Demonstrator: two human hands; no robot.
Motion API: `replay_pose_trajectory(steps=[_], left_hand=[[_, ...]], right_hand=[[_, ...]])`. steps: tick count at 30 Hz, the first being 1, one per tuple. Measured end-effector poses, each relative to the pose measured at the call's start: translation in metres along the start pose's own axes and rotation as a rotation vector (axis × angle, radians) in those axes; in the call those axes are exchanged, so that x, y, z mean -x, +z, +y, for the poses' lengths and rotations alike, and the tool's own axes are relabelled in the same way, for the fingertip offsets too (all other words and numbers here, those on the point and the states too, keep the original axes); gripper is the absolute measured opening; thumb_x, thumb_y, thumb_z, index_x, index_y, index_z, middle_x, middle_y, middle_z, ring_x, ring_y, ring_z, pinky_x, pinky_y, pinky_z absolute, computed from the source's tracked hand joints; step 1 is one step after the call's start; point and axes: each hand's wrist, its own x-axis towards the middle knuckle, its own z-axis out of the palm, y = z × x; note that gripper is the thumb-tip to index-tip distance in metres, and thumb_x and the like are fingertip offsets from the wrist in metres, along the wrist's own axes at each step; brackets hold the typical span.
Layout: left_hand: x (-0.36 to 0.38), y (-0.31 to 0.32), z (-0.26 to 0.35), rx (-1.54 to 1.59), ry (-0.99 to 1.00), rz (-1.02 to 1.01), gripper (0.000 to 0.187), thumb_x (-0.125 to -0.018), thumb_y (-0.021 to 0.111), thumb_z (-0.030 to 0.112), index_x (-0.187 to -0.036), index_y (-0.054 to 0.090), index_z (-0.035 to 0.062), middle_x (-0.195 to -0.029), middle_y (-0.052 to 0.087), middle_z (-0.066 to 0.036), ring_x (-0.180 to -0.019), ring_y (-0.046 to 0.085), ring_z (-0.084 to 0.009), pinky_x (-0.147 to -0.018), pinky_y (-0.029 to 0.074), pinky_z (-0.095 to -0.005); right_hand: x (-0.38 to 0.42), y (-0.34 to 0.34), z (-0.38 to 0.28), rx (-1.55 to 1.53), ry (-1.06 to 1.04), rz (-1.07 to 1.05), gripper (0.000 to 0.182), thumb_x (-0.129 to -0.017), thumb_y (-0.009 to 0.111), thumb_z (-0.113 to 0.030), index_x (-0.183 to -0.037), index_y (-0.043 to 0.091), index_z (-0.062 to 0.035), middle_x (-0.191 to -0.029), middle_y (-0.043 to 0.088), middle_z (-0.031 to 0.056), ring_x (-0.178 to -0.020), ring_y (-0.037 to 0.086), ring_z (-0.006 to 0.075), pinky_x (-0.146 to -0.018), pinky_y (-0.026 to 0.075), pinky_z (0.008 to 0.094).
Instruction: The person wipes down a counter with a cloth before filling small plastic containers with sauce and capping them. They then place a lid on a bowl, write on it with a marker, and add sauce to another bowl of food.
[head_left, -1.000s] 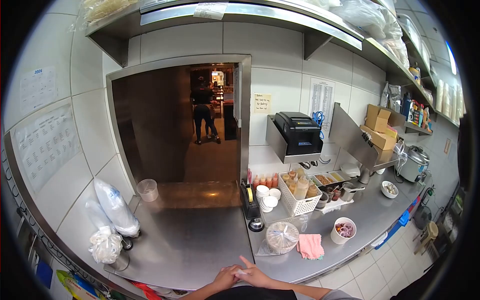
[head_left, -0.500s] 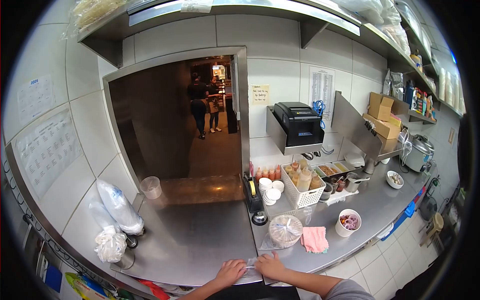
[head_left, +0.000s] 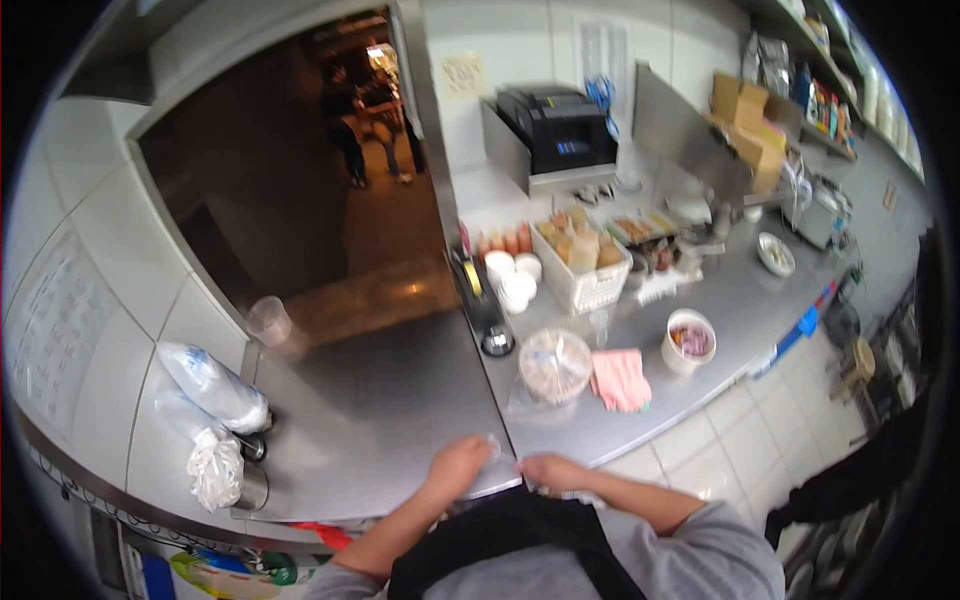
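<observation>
My left hand (head_left: 461, 467) is over the counter's front edge, its fingers closed on a piece of clear plastic (head_left: 494, 447), perhaps a small bag. Close by on the right, my right hand (head_left: 552, 472) has its fingers pinched together. Blur hides what, if anything, is between them. Beyond my hands sits a round tub wrapped in a clear bag (head_left: 555, 367). Beside it lies a folded pink cloth (head_left: 621, 379). Farther right stands a white bowl (head_left: 689, 350) of sliced purple onion.
A white basket of squeeze bottles (head_left: 583, 275), stacked white cups (head_left: 515, 285) and a tape dispenser (head_left: 480, 295) stand behind. A black printer (head_left: 555, 130) is on the wall. Left are bagged items (head_left: 215, 390) and a clear container (head_left: 270, 322). Two people are beyond the opening.
The view has tilted down and shifted, showing more of my apron and sleeves. My hands have moved slightly apart, and the plastic between them now shows at my left fingers.
</observation>
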Motion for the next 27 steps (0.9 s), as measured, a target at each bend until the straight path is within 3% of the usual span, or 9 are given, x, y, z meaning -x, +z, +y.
replay_pose_trajectory(steps=[2, 3, 6, 9, 11, 13, 17, 24, 27], left_hand=[[-0.017, -0.017, 0.009, 0.043, 0.021, 0.017, 0.018, -0.091, 0.054, 0.018, -0.098, 0.068, 0.0090, -0.100, 0.065, -0.012, -0.091, 0.062, -0.0337, -0.075, 0.051, -0.0435], [-0.027, -0.028, 0.017, 0.188, -0.005, 0.010, 0.016, -0.089, 0.059, 0.016, -0.095, 0.071, 0.0065, -0.097, 0.067, -0.013, -0.086, 0.064, -0.0353, -0.075, 0.052, -0.0408], [-0.051, -0.045, 0.041, 0.784, -0.276, -0.230, 0.014, -0.086, 0.071, 0.009, -0.099, 0.072, 0.0016, -0.091, 0.068, -0.006, -0.084, 0.064, -0.0125, -0.075, 0.050, -0.0275], [-0.074, -0.029, 0.053, 0.887, -0.492, 0.022, 0.016, -0.086, 0.070, 0.008, -0.100, 0.071, 0.0003, -0.080, 0.069, -0.005, -0.079, 0.066, -0.0110, -0.068, 0.051, -0.0264], [-0.077, -0.011, 0.041, 0.585, -0.257, 0.283, 0.014, -0.085, 0.070, 0.010, -0.097, 0.072, 0.0038, -0.082, 0.069, -0.008, -0.075, 0.068, -0.0167, -0.063, 0.051, -0.0286], [-0.074, -0.012, 0.039, 0.425, -0.176, 0.267, 0.013, -0.084, 0.070, 0.011, -0.095, 0.072, 0.0056, -0.083, 0.069, -0.008, -0.073, 0.068, -0.0203, -0.062, 0.052, -0.0305], [-0.075, -0.030, 0.055, 0.071, -0.051, 0.231, 0.010, -0.080, 0.071, 0.012, -0.090, 0.071, 0.0087, -0.087, 0.068, -0.006, -0.070, 0.066, -0.0276, -0.060, 0.052, -0.0349], [-0.074, -0.039, 0.063, -0.033, 0.108, 0.198, 0.012, -0.079, 0.073, 0.010, -0.090, 0.070, 0.0073, -0.090, 0.069, -0.004, -0.079, 0.061, -0.0249, -0.070, 0.049, -0.0341], [-0.069, -0.030, 0.065, 0.140, -0.011, 0.153, 0.012, -0.079, 0.072, 0.011, -0.091, 0.070, 0.0087, -0.090, 0.068, -0.003, -0.082, 0.058, -0.0258, -0.075, 0.046, -0.0365]], right_hand=[[-0.002, -0.024, 0.020, -0.043, -0.360, 0.081, 0.033, -0.104, 0.042, -0.034, -0.094, 0.058, -0.0072, -0.075, 0.054, 0.0036, -0.068, 0.050, 0.0126, -0.065, 0.045, 0.0310], [0.018, -0.037, -0.005, -0.613, -0.277, 0.060, 0.033, -0.105, 0.038, -0.032, -0.091, 0.055, -0.0075, -0.071, 0.049, 0.0003, -0.066, 0.046, 0.0102, -0.060, 0.040, 0.0282], [0.000, -0.034, -0.020, -1.141, -0.305, 0.177, 0.026, -0.103, 0.047, -0.032, -0.092, 0.051, -0.0082, -0.076, 0.047, -0.0010, -0.065, 0.044, 0.0093, -0.058, 0.038, 0.0255], [-0.017, 0.005, -0.045, -1.441, -0.269, 0.010, 0.024, -0.102, 0.051, -0.030, -0.091, 0.051, -0.0084, -0.078, 0.050, 0.0006, -0.068, 0.049, 0.0099, -0.060, 0.040, 0.0266], [-0.011, 0.008, -0.049, -1.369, -0.289, -0.017, 0.026, -0.101, 0.050, -0.030, -0.087, 0.054, -0.0086, -0.080, 0.055, 0.0013, -0.072, 0.054, 0.0101, -0.061, 0.043, 0.0286], [-0.001, -0.008, -0.056, -0.631, -0.089, 0.224, 0.029, -0.101, 0.050, -0.029, -0.083, 0.058, -0.0075, -0.080, 0.058, 0.0025, -0.071, 0.056, 0.0150, -0.061, 0.043, 0.0330], [0.023, -0.015, -0.054, 0.622, -0.479, 0.880, 0.020, -0.087, 0.065, -0.024, -0.080, 0.065, -0.0051, -0.087, 0.063, 0.0074, -0.085, 0.060, 0.0265, -0.072, 0.045, 0.0390], [0.042, -0.029, -0.058, 0.491, -0.755, 1.043, 0.013, -0.079, 0.072, -0.013, -0.081, 0.066, -0.0014, -0.104, 0.062, 0.0105, -0.094, 0.062, 0.0272, -0.079, 0.047, 0.0389], [0.037, -0.025, -0.042, 0.403, -0.751, 0.981, 0.013, -0.079, 0.071, -0.012, -0.083, 0.067, 0.0002, -0.102, 0.061, 0.0122, -0.092, 0.061, 0.0288, -0.077, 0.048, 0.0396]])
